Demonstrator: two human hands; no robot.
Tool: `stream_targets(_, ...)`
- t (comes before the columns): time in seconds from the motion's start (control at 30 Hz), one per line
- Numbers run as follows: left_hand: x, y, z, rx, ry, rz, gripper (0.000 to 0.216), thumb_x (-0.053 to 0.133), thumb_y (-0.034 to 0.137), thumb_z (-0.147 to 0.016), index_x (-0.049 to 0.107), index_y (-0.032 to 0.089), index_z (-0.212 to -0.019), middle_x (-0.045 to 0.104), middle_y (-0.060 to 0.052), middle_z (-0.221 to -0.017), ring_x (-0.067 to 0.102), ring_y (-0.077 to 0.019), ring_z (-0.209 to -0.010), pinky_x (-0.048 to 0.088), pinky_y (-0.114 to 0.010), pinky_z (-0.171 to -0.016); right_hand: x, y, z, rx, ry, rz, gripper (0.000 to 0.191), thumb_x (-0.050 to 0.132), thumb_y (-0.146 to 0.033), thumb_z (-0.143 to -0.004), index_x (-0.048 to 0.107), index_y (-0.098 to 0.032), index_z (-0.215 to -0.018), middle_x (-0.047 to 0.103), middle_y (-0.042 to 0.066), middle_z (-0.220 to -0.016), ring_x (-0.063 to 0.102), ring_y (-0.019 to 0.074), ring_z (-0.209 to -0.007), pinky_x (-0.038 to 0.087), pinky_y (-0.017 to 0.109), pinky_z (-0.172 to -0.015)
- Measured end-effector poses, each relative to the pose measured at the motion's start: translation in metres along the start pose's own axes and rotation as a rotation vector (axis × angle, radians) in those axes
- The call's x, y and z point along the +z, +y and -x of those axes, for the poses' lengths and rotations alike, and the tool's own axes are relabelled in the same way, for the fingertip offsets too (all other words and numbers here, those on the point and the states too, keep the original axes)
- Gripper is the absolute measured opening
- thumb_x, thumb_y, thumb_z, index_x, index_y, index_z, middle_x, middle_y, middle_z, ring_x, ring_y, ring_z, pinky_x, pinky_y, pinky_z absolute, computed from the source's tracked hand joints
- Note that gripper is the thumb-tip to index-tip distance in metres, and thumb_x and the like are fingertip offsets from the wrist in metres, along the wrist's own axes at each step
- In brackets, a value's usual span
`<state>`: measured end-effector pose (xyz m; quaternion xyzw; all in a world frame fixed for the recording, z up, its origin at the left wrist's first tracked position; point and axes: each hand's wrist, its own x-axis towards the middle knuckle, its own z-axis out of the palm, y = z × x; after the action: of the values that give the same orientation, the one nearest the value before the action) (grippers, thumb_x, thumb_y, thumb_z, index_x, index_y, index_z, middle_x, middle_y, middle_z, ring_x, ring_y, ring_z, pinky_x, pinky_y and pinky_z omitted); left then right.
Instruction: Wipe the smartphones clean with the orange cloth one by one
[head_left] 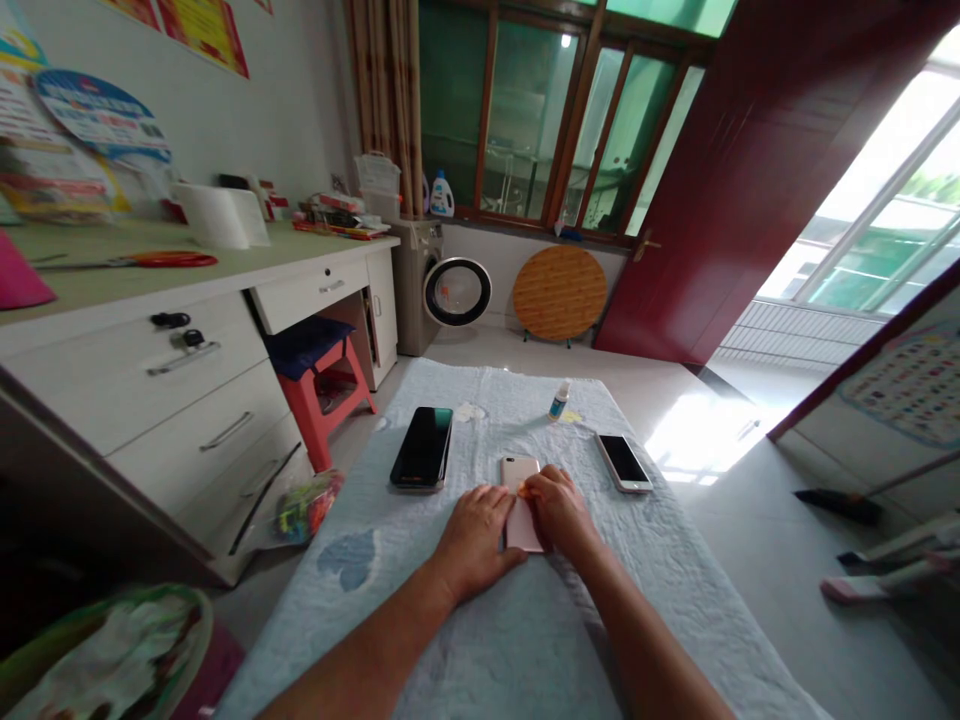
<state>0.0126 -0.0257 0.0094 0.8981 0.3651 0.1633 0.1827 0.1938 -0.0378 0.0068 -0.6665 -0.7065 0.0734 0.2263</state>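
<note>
A pink phone [520,478] lies face down in the middle of a table covered with a pale blue cloth [420,600]. My left hand [478,540] rests flat on the cloth, fingers together, touching the phone's left edge. My right hand [559,512] lies over the phone's right side, its fingertips pinched on a small orange piece [523,491] pressed against the phone's back. A black phone [423,448] lies face up to the left. A white phone [623,462] lies face up to the right. A small bottle with a blue label [559,401] stands at the far edge.
A small white scrap [470,411] lies on the cloth near the black phone. A desk with drawers [187,370] runs along the left, a red stool [324,385] under it. A washing machine [431,285] and a round wooden board [559,293] stand by the far wall. A red door [750,180] stands ajar at right.
</note>
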Motion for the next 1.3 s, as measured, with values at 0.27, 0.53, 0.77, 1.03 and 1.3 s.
stream_targets(0.27, 0.000, 0.000, 0.000, -0.004, 0.008, -0.018, 0.065, 0.071, 0.050, -0.072, 0.055, 0.016, -0.125, 0.055, -0.012, -0.131, 0.046, -0.0316, -0.122, 0.032, -0.044, -0.109, 0.006, 0.008, -0.037, 0.042, -0.008, 0.073, 0.024, 0.050, -0.018, -0.092, 0.073, -0.020, -0.084, 0.058, 0.006, -0.088, 0.048, 0.0165, -0.085, 0.033, 0.026, -0.080)
stream_targets(0.53, -0.002, 0.002, 0.001, 0.006, 0.009, 0.019, 0.064, 0.070, 0.051, -0.072, 0.052, 0.020, -0.126, 0.058, -0.009, -0.125, 0.049, -0.0302, -0.118, 0.034, -0.043, -0.106, 0.005, -0.011, -0.028, -0.117, -0.049, 0.073, 0.025, 0.046, -0.024, -0.096, 0.071, -0.024, -0.100, 0.058, 0.005, -0.097, 0.047, 0.0161, -0.087, 0.033, 0.025, -0.082)
stream_targets(0.77, 0.001, -0.001, 0.001, 0.000, 0.001, -0.008, 0.061, 0.070, 0.050, -0.073, 0.054, 0.019, -0.123, 0.055, -0.011, -0.130, 0.047, -0.0313, -0.122, 0.033, -0.044, -0.107, 0.004, 0.005, -0.037, 0.063, -0.022, 0.147, 0.032, 0.040, -0.026, -0.098, 0.071, -0.021, -0.099, 0.057, 0.006, -0.095, 0.046, 0.0168, -0.086, 0.032, 0.025, -0.080)
stream_targets(1.03, 0.000, 0.001, 0.001, -0.003, 0.018, 0.020, 0.066, 0.069, 0.049, -0.073, 0.053, 0.018, -0.128, 0.057, -0.011, -0.130, 0.049, -0.0301, -0.120, 0.033, -0.044, -0.108, 0.017, -0.018, -0.068, 0.004, -0.143, 0.240, 0.028, 0.044, -0.021, -0.094, 0.072, -0.019, -0.095, 0.059, 0.010, -0.099, 0.049, 0.0195, -0.089, 0.034, 0.028, -0.080)
stream_targets(1.3, 0.004, 0.003, 0.002, -0.043, 0.052, 0.004, 0.068, 0.071, 0.049, -0.072, 0.054, 0.016, -0.128, 0.057, -0.012, -0.130, 0.049, -0.0314, -0.119, 0.034, -0.044, -0.108, 0.011, -0.019, -0.080, -0.066, -0.213, 0.297, 0.027, 0.046, -0.021, -0.092, 0.072, -0.020, -0.097, 0.061, 0.010, -0.100, 0.051, 0.0207, -0.091, 0.035, 0.029, -0.079)
